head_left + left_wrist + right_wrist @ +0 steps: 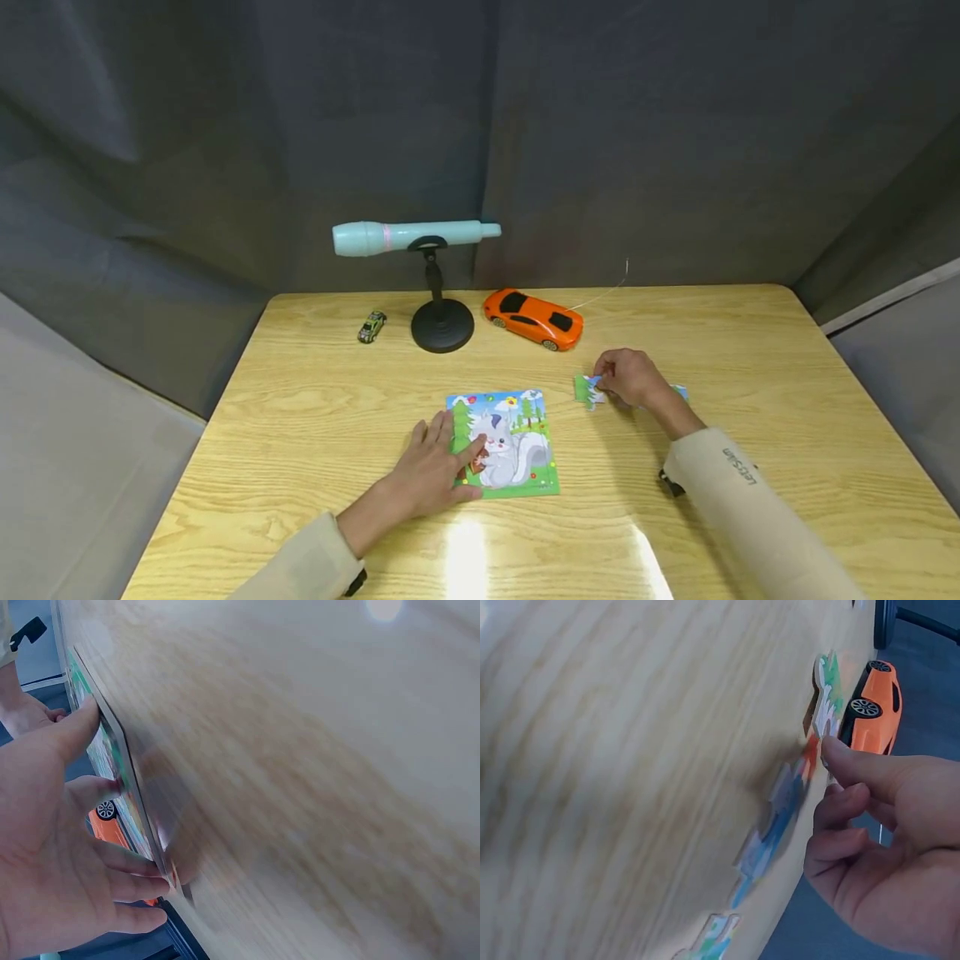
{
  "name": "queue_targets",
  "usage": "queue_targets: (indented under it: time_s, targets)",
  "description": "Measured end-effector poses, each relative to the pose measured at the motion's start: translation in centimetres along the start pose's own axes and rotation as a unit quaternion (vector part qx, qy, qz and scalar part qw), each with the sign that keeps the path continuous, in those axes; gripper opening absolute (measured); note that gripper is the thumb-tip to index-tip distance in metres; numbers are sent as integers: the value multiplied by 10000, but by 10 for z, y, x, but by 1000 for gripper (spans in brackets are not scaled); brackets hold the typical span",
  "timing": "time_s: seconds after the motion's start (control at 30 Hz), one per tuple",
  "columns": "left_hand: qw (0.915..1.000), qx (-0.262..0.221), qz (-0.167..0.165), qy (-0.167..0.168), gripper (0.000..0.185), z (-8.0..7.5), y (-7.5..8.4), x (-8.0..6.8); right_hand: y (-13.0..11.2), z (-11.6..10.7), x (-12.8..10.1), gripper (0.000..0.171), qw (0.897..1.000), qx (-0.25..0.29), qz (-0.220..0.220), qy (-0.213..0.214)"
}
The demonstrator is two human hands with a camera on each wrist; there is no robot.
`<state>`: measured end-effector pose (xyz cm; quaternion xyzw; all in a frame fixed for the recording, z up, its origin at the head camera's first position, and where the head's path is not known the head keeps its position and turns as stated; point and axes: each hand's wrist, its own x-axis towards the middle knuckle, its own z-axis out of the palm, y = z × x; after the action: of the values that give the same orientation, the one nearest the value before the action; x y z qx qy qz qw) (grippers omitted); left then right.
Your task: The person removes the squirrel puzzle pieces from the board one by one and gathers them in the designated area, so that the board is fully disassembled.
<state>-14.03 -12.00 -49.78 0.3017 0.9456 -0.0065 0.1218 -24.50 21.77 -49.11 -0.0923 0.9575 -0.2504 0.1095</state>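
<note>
A square jigsaw puzzle (pixel 517 468) with a grey squirrel picture lies on the table in front of me. Spread over its left edge is my left hand (pixel 435 477), fingers and thumb extended and touching the picture and rim. To the right of the puzzle, my right hand (pixel 632 379) pinches a jigsaw piece (pixel 826 697), green and white, between thumb and fingertip, low over the table. More loose pieces lie by that hand: a bluish one (pixel 763 836) under it and a green and blue one (pixel 714 939) nearer the wrist camera. The right hand partly covers them in the head view.
Along the back of the wooden table (pixel 300 433) stand a small green toy car (pixel 372 327), a light blue microphone (pixel 442 233) on a black stand (pixel 442 327), and an orange toy car (pixel 534 319) with a thin wire. Dark curtains (pixel 637 142) hang behind.
</note>
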Motion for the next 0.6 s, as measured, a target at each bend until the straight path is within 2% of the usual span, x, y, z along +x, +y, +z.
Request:
queue_targets:
  time_s: [0.17,0.33,0.6]
  targets:
    - [10000,-64,13,-22,73,-1,1,1,4,-1,-3,8,10000,-53,-31,-74]
    - [9998,-195,27,-22,74,-2,1,2,-2,-4,-7,12,9998,-80,-171,114]
    - [9979,-546,275,190,73,-2,-4,2,-29,-1,-14,15,9968,744,-255,-124]
